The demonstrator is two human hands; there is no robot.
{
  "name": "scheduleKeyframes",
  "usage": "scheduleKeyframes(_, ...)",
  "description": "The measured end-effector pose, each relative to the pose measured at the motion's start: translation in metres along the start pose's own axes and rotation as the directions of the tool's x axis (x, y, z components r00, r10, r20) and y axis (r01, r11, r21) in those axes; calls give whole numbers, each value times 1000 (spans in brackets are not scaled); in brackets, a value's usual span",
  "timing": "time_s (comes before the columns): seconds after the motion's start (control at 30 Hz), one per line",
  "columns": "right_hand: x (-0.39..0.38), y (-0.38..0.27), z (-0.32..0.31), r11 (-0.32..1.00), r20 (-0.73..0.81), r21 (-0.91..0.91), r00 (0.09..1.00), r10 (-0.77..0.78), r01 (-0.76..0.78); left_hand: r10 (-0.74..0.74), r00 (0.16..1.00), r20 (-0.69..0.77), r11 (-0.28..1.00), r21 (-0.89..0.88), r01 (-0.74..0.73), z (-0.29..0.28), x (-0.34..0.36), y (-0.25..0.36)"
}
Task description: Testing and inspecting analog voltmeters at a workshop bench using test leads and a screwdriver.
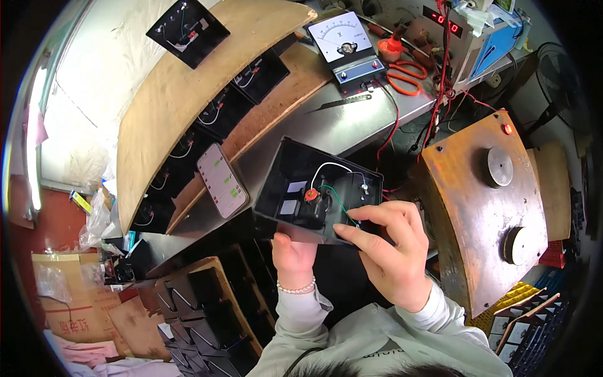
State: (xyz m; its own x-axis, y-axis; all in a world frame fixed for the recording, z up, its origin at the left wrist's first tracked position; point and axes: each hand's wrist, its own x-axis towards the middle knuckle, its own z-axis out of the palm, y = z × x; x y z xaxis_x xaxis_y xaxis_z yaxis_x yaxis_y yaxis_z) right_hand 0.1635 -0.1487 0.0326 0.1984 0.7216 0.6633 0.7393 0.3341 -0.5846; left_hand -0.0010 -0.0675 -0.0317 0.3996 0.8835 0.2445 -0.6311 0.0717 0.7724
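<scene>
A black open-topped meter housing (282, 160) is tilted toward me above the bench's near edge. My left hand (294, 257) grips it from below and behind, with most fingers hidden by the box. Inside, a white wire (330, 164) arches from a red round part (310, 195) to a small metal terminal. A thin green wire (331, 188) runs across to the near right corner. There, the thumb and index finger of my right hand (396, 248) pinch its end. The exact tip of the wire is hidden by the fingers.
Wooden shelf (157, 100) holds several similar black boxes at left. A phone (223, 182) leans beside it. Behind are a voltmeter (342, 44), orange-handled scissors (407, 78) and red cables (396, 125). A wooden-topped device with metal discs (480, 213) stands at right; stacked black boxes (204, 320) sit lower left.
</scene>
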Motion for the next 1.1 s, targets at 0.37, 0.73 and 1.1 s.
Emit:
scheduleKeyframes(0.37, 0, -9, -1, 1000, -13, 23, 1000, -7, 7, -92, 992, -91, 992, -99, 83, 11, 1, 10)
scheduleKeyframes(0.73, -2, -12, -1, 999, 9, 40, 1000, 4, -5, -95, 990, -102, 994, -59, 89, 8, -4, 14)
scheduleKeyframes(1.1, -6, -10, 0, 998, 29, 63, 999, 19, -21, -116, 982, -150, 982, -164, 91, 5, -9, 11)
